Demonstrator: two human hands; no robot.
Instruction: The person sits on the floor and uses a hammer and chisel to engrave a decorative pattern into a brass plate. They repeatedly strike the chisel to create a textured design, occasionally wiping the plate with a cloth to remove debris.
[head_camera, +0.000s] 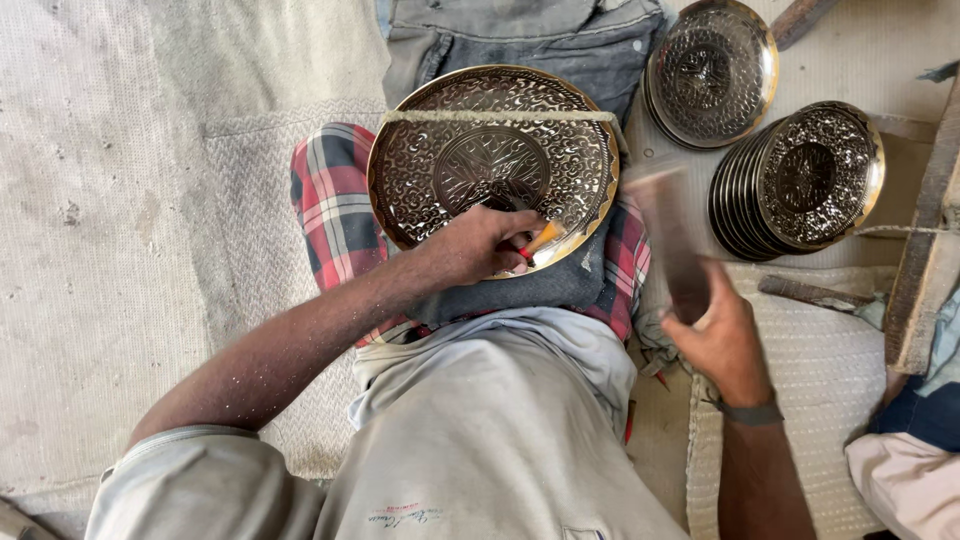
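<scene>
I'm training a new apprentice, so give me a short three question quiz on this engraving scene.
1. True or false: the left hand presses a chisel against the large engraved plate on the lap.
2. What does the right hand grip?
3. Where do the stacked engraved plates lie: A, left of the person; B, to the right; C, on the lap?

Key: 1 true. 2 a motion-blurred hammer. 3 B.
</scene>
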